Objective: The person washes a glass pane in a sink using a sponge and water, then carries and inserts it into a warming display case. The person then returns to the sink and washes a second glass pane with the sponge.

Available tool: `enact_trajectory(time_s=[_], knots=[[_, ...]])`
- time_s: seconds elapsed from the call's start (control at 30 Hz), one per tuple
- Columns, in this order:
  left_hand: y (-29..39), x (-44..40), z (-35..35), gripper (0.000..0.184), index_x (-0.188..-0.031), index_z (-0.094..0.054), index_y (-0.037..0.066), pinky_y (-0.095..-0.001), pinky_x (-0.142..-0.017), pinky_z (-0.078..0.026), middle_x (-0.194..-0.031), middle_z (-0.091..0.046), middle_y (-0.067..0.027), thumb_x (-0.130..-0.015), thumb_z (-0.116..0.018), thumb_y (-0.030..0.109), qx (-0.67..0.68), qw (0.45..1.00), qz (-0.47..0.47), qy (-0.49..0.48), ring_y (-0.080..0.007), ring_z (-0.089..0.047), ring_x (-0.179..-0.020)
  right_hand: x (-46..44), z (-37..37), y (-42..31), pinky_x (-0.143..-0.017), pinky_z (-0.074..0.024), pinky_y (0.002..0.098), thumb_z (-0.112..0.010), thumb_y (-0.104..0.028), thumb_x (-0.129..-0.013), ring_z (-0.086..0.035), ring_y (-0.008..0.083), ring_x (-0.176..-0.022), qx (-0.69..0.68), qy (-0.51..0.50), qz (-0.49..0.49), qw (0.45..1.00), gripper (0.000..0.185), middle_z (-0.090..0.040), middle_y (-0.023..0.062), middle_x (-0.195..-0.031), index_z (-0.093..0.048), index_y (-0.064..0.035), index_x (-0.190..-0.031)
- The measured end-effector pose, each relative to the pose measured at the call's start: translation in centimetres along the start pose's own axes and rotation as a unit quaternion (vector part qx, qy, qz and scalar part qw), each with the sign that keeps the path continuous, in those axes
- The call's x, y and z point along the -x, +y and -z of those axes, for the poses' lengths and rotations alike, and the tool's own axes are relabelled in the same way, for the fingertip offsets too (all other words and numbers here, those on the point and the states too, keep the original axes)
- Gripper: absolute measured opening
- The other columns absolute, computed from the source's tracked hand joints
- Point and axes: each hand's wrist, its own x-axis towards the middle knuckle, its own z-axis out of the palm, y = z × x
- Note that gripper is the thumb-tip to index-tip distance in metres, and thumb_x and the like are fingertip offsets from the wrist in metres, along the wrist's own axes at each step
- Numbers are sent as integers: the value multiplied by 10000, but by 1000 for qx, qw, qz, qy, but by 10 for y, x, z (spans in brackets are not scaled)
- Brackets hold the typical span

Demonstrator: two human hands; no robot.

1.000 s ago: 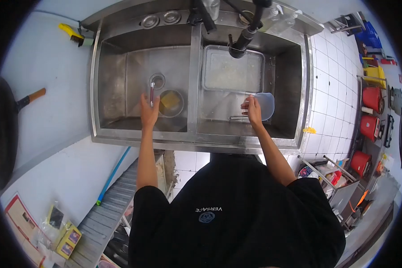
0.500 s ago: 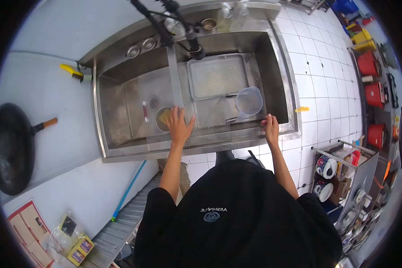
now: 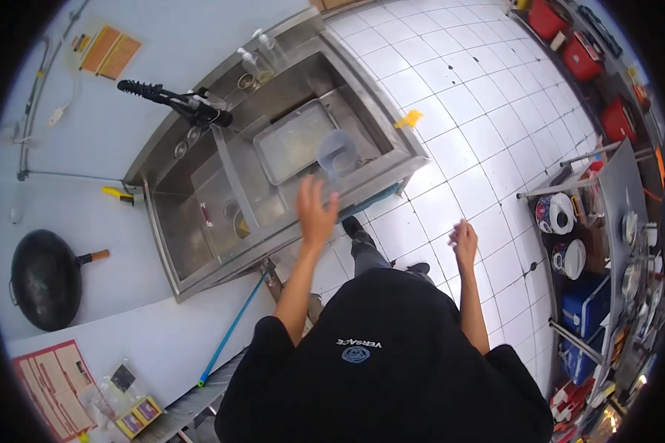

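My left hand (image 3: 317, 215) is over the front edge of the steel sink (image 3: 391, 164), fingers spread and holding nothing. Just beyond it a translucent plastic jug (image 3: 338, 150) stands in the right basin, beside a shallow metal tray (image 3: 288, 148). My right hand (image 3: 463, 244) is off to the right above the tiled floor, its fingers curled in; whether anything is inside cannot be seen. In the left basin a round container with a yellow sponge (image 3: 242, 227) sits near the divider, and a small red-handled tool (image 3: 206, 214) lies to its left.
A black faucet (image 3: 192, 109) reaches over the sink's back edge, near pump bottles (image 3: 255, 65). A wok (image 3: 46, 280) is at the left. A metal shelf unit (image 3: 606, 199) with stored goods stands at the right on the white tiled floor (image 3: 451, 125).
My body and view have turned to the right. My left hand has come off the sponge container, and my right hand has moved from the sink's front edge out over the floor.
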Motion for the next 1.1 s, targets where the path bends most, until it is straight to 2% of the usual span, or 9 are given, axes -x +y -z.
enact_trajectory(time_s=[0.13, 0.27, 0.3, 0.47, 0.5, 0.53, 0.67, 0.87, 1.1], knots=[[135, 45, -63, 545, -1334, -537, 34, -522, -1131, -292, -1472, -429, -198, -893, -692, 316, 67, 987, -124, -78, -388, -360, -1399, 43, 129, 61, -416, -319, 244, -501, -362, -1042, -370, 60, -431, 27, 149, 15, 988, 464, -396, -39, -548, -501, -73, -679], [255, 80, -120, 630, -1412, -476, 40, -555, -1121, -281, -1506, -386, -197, -885, -708, 294, 145, 940, -273, -143, -404, -336, -1409, 94, 255, 133, -735, -497, 335, -468, -264, -1036, -647, 205, -765, 163, 355, 91, 916, 405, -657, 130, -742, -654, 4, -798], [282, 86, -130, 667, -1429, -455, 30, -555, -1116, -282, -1508, -378, -219, -871, -722, 279, 155, 930, -293, -157, -424, -340, -1400, 110, 284, 135, -900, -467, 433, -419, -229, -1031, -644, 363, -988, 134, 319, 9, 938, 386, -701, 211, -988, -685, 6, -879], [355, 132, -192, 714, -1473, -399, 24, -523, -1116, -318, -1471, -432, -227, -876, -712, 260, 174, 879, -336, -291, -405, -393, -1380, 136, 355, 177, -877, -498, 460, -461, -138, -987, -654, 379, -985, 85, 427, -24, 900, 249, -682, 223, -979, -667, 2, -992], [363, 139, -204, 709, -1472, -390, 11, -505, -1098, -357, -1432, -472, -245, -886, -699, 263, 178, 853, -323, -370, -415, -442, -1340, 138, 363, 178, -858, -507, 453, -498, -159, -981, -663, 378, -971, 59, 438, -46, 896, 226, -690, 214, -965, -666, -15, -1023], [359, 146, -221, 703, -1472, -384, -9, -482, -1087, -385, -1414, -483, -267, -905, -681, 283, 162, 818, -313, -455, -427, -463, -1315, 135, 377, 182, -532, -440, 298, -564, -152, -964, -531, 105, -571, 35, 450, -4, 892, 182, -585, 40, -646, -653, -33, -1068], [337, 158, -333, 844, -1405, -503, -5, -427, -1112, -386, -1312, -616, -234, -889, -578, 659, -212, 518, -290, -776, -384, -530, -1298, 121, 439, 197, -556, -491, 316, -581, -171, -957, -608, 138, -593, -5, 430, -33, 902, 181, -641, 70, -690, -671, -21, -1006], [453, 214, -455, 800, -1375, -528, -12, -428, -1090, -414, -1325, -617, -202, -901, -572, 631, -190, 559, -389, -708, -371, -563, -1256, 155, 559, 253, -503, -512, 304, -543, -230, -990, -644, 151, -543, -18, 344, -131, 930, 245, -651, 95, -623, -673, -22, -996], [808, 291, -456, 548, -1317, -548, -7, -405, -919, -524, -1203, -665, -220, -951, -637, 391, 105, 622, -348, -693, -343, -666, -1086, 249, 771, 339, -519, -556, 339, -641, -235, -907, -700, 197, -700, -210, 404, -246, 856, 262, -709, 116, -863, -644, -36, -1078]])
